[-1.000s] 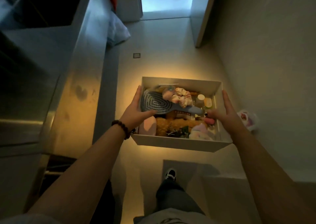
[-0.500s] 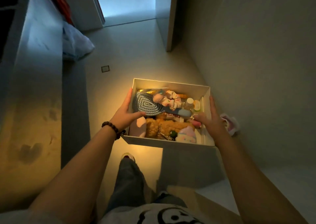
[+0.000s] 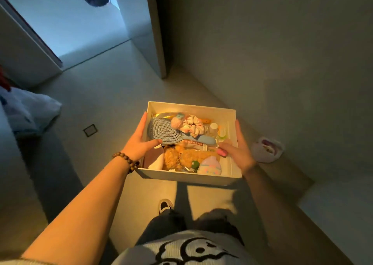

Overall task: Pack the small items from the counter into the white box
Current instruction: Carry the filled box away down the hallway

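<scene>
Two hands, left hand (image 3: 137,145) and right hand (image 3: 239,150), clasping opposite sides of the item-crammed white box (image 3: 191,108).

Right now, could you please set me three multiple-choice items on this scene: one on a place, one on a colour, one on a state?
1. Where does the hairbrush lie in the white box?
A. far left part
B. near right corner
C. outside it

2. What colour is the hairbrush?
A. red
B. blue
C. black

3. How is the box being held?
A. resting on the floor
B. by one hand only
C. by the left hand and right hand, one on each side, above the floor

Answers: 1 A, the brush head lies by the left wall toward the far side; 2 B, its head and handle look pale blue; 3 C, each hand grips a side wall, with a shoe visible below.
</scene>
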`<action>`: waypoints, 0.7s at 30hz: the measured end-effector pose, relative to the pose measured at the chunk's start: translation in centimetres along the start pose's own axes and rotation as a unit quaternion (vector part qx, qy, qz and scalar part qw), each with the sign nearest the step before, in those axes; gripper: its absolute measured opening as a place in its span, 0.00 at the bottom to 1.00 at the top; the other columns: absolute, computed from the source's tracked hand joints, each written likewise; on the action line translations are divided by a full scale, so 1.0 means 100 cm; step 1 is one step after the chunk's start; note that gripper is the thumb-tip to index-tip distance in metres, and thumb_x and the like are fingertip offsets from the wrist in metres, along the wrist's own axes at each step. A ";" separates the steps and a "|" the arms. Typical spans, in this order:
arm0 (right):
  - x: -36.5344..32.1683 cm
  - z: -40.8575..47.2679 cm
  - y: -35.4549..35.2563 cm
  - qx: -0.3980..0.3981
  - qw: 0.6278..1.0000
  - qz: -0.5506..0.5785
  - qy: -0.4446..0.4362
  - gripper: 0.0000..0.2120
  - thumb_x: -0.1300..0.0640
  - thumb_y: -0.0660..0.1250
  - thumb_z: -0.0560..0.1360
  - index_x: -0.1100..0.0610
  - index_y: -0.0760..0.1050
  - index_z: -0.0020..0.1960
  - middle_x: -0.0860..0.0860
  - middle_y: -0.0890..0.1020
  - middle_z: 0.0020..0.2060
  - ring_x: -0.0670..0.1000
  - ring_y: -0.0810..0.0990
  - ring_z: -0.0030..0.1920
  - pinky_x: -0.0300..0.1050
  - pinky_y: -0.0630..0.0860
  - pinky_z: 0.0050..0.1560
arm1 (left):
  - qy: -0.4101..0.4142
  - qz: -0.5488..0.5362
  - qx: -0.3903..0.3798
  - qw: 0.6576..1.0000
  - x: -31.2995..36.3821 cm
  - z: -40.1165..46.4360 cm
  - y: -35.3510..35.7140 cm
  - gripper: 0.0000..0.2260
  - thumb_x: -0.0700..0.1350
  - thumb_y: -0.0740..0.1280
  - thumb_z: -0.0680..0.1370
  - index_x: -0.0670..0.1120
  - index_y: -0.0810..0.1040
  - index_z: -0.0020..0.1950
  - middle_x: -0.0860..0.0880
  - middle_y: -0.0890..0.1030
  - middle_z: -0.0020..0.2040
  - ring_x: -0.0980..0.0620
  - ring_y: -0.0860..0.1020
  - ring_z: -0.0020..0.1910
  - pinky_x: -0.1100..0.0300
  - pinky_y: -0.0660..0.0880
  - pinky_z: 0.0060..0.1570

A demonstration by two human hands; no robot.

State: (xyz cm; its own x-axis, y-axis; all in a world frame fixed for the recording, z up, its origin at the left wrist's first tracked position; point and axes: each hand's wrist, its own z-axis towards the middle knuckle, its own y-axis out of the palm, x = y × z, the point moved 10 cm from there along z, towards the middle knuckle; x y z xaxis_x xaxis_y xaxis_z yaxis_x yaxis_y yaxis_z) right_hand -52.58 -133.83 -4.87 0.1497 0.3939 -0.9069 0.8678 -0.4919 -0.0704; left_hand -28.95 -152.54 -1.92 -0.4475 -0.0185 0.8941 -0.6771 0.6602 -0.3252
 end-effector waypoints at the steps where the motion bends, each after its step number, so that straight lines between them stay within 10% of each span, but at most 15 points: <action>1: -0.006 0.007 0.002 0.020 1.000 -0.001 -0.006 0.35 0.53 0.72 0.71 0.29 0.59 0.67 0.43 0.78 0.62 0.49 0.80 0.57 0.47 0.81 0.48 | 0.002 0.007 -0.016 1.000 0.007 0.018 -0.006 0.42 0.43 0.72 0.72 0.62 0.47 0.74 0.62 0.60 0.66 0.64 0.62 0.61 0.59 0.61 0.57; 7: -0.041 0.047 -0.015 0.139 0.990 -0.038 -0.006 0.40 0.36 0.67 0.67 0.29 0.48 0.71 0.40 0.64 0.68 0.41 0.69 0.57 0.30 0.71 0.37 | 0.022 0.013 -0.117 0.993 0.036 0.120 0.003 0.42 0.44 0.72 0.72 0.62 0.47 0.75 0.67 0.63 0.62 0.76 0.66 0.53 0.69 0.63 0.54; 11: -0.037 0.087 -0.038 0.198 0.980 -0.012 -0.026 0.37 0.50 0.66 0.76 0.35 0.47 0.74 0.47 0.57 0.75 0.43 0.63 0.64 0.29 0.70 0.42 | 0.031 0.024 -0.175 0.984 0.049 0.194 0.026 0.42 0.44 0.72 0.72 0.59 0.47 0.75 0.70 0.63 0.57 0.79 0.67 0.50 0.75 0.64 0.49; 17: -0.039 0.162 -0.070 0.260 0.961 0.085 -0.027 0.35 0.64 0.65 0.76 0.44 0.52 0.75 0.48 0.68 0.63 0.21 0.70 0.45 0.21 0.71 0.35 | 0.021 0.046 -0.224 0.973 0.071 0.303 0.058 0.42 0.46 0.72 0.72 0.65 0.48 0.74 0.66 0.64 0.56 0.72 0.68 0.47 0.75 0.68 0.39; 21: -0.050 0.202 -0.085 0.286 0.953 0.095 -0.015 0.36 0.66 0.65 0.76 0.51 0.52 0.76 0.49 0.71 0.62 0.29 0.75 0.50 0.20 0.69 0.36 | 0.024 0.063 -0.245 0.967 0.093 0.356 0.065 0.42 0.45 0.72 0.71 0.65 0.48 0.74 0.65 0.64 0.57 0.67 0.67 0.51 0.69 0.66 0.44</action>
State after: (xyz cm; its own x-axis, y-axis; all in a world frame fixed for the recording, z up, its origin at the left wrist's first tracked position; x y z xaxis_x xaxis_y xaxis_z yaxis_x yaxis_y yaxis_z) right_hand -70.26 -147.36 -8.17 0.2571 0.2378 -0.9367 0.4248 -0.8984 -0.1115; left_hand -58.35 -175.17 -6.69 -0.4727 0.1128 0.8740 -0.2545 0.9320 -0.2579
